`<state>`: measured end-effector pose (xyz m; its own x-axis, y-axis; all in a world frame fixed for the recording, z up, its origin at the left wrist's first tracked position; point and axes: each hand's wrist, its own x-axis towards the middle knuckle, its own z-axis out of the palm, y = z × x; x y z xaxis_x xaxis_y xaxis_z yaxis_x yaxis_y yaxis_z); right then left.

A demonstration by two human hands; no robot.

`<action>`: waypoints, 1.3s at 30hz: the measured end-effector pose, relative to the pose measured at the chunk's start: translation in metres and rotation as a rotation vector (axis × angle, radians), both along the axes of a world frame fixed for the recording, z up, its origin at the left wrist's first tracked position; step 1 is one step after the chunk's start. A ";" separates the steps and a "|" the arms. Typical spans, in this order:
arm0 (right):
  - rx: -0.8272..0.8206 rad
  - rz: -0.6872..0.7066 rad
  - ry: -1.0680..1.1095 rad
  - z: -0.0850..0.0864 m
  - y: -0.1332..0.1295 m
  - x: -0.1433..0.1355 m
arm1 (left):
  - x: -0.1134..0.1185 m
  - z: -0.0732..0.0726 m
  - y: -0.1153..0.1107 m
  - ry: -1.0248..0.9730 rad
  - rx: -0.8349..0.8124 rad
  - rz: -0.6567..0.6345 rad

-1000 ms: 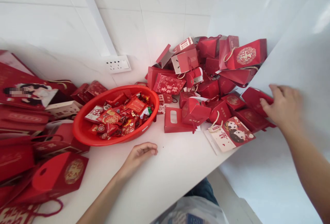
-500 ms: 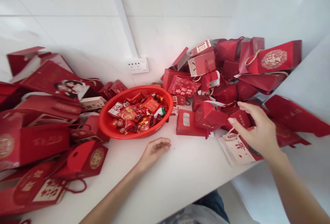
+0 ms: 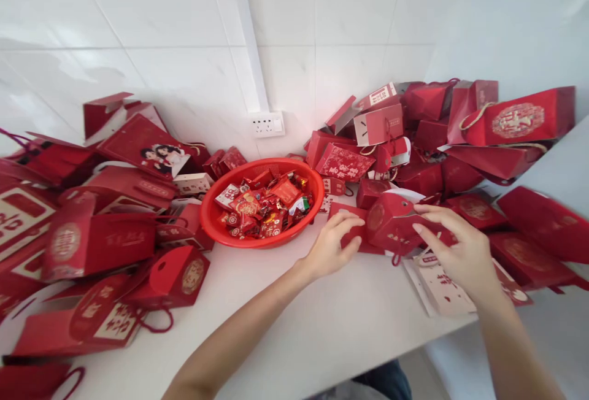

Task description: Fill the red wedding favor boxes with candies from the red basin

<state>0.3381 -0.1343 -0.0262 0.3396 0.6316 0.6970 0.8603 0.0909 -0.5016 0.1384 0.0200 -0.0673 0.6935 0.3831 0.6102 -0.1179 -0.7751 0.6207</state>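
A red folded-paper gift box point(image 3: 391, 225) with a dark red cord lies tilted at the front of the right-hand pile. My right hand point(image 3: 462, 250) is at its right end, thumb and forefinger apart; whether they touch it is not clear. My left hand point(image 3: 334, 243) reaches in from the left with fingers bent and thumb apart, holding nothing. Its fingertips are beside a flat red box point(image 3: 356, 243) partly under the tilted one. Below my right hand lies a cream box with red characters point(image 3: 446, 286). Wrapped sweets fill a red plastic basket point(image 3: 221, 239) left of my left hand.
Piled red gift boxes and bags point(image 3: 105, 234) cover the left side of the white table point(image 3: 276, 326). Another heap of red boxes point(image 3: 423, 173) leans toward the right wall. A power socket point(image 3: 267, 124) is on the tiled wall behind the basket.
My left hand has moved right and up from the table to the front red boxes. My right hand has shifted left toward the tilted gift box. The camera view has turned left.
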 end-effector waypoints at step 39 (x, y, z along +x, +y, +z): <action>-0.500 0.815 -0.245 -0.019 0.046 -0.094 | -0.166 0.039 -0.017 0.619 -0.003 0.140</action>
